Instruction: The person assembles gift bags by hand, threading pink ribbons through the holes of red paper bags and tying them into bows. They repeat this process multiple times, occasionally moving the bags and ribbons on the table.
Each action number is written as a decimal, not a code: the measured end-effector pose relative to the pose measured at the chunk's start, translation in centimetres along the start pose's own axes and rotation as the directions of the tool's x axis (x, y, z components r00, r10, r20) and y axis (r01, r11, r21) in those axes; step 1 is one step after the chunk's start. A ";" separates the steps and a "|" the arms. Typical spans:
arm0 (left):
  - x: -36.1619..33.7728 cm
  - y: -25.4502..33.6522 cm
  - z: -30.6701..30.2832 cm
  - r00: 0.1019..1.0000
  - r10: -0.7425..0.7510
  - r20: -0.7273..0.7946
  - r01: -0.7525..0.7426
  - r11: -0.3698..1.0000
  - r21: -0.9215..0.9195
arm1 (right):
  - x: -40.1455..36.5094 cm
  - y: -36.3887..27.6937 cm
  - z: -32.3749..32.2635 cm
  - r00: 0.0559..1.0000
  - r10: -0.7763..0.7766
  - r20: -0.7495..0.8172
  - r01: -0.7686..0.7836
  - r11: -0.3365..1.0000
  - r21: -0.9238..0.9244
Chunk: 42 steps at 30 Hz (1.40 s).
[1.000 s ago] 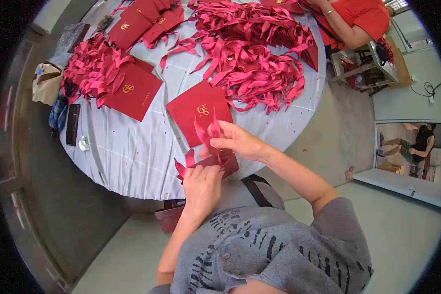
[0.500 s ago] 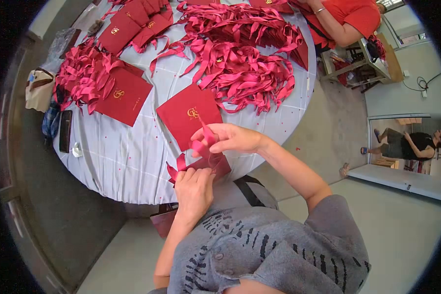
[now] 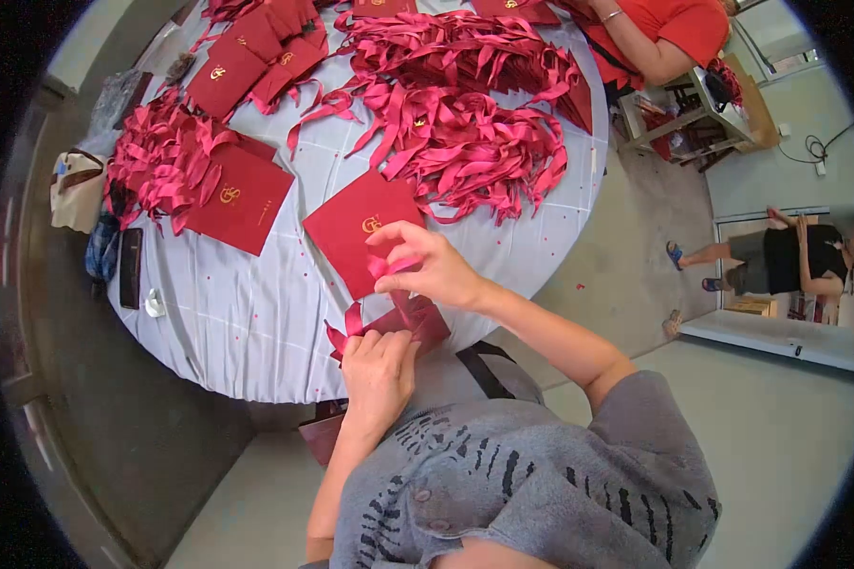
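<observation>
At the table's near edge my left hand [image 3: 380, 375] is closed on the edge of a dark red bag [image 3: 429, 325], with pink ribbon loops standing up beside its fingers. My right hand [image 3: 436, 270] pinches a pink ribbon [image 3: 395, 265] above that bag, and the ribbon runs down toward it. Just beyond, a flat red bag [image 3: 356, 223] with a gold logo lies on the white cloth. Part of it is hidden behind my right hand.
Piles of ribboned red bags [image 3: 484, 152] cover the far side of the round table [image 3: 256, 327]. More bags [image 3: 242, 199], a phone [image 3: 131, 268] and a pouch [image 3: 78, 194] lie left. A person in red [image 3: 669, 38] is at far right; another person [image 3: 807, 261] is by the doorway.
My right hand has shifted slightly, and its fingers have changed position around the ribbon. My left hand has hardly moved. The person by the doorway has changed posture.
</observation>
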State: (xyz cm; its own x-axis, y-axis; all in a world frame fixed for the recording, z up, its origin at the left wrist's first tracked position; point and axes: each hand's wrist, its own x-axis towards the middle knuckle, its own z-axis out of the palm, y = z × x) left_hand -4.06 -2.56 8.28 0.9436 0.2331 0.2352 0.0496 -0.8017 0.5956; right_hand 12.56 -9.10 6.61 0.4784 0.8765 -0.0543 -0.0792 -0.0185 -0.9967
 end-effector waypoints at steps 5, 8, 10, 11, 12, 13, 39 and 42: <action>0.2 0.2 -0.2 1.000 0.000 0.002 0.000 1.000 -0.007 | 0.0 -0.6 -0.5 0.981 0.165 -0.098 -0.165 0.986 0.005; 0.2 0.3 -0.2 1.000 0.008 -0.003 -0.008 1.000 -0.006 | 0.2 -0.4 -0.4 0.974 0.196 -0.113 -0.195 0.981 0.017; 0.3 0.4 -0.3 1.000 0.008 -0.008 -0.008 1.000 -0.024 | 0.5 0.2 -0.4 0.979 0.150 -0.141 -0.152 0.988 -0.007; 0.4 0.5 -0.3 1.000 0.010 -0.014 -0.010 1.000 -0.022 | 0.8 0.5 -0.3 0.981 0.107 -0.165 -0.113 0.993 -0.025; 0.4 0.5 -0.3 1.000 0.016 -0.011 -0.016 1.000 -0.025 | 1.1 0.6 -0.4 0.981 0.103 -0.162 -0.108 0.994 -0.026; 0.3 0.5 -0.3 1.000 0.021 -0.004 -0.021 0.999 -0.029 | 1.4 0.7 -0.6 0.974 0.132 -0.186 -0.136 0.991 -0.007; 0.5 -0.6 0.6 0.995 0.046 -0.087 -0.044 0.999 0.022 | 1.0 2.3 -2.5 0.934 0.354 -0.039 -0.329 0.900 0.285; 0.5 -0.8 0.8 0.995 0.030 -0.094 -0.028 0.999 0.019 | -0.5 2.6 -2.9 0.937 0.342 0.072 -0.349 0.906 0.239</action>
State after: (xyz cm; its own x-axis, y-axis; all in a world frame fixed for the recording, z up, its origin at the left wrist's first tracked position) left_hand -3.38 -2.23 7.35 0.9097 0.2597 0.3240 0.0292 -0.8183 0.5740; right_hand 14.64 -11.01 3.82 0.3585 0.8493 -0.3875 -0.4476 -0.2079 -0.8697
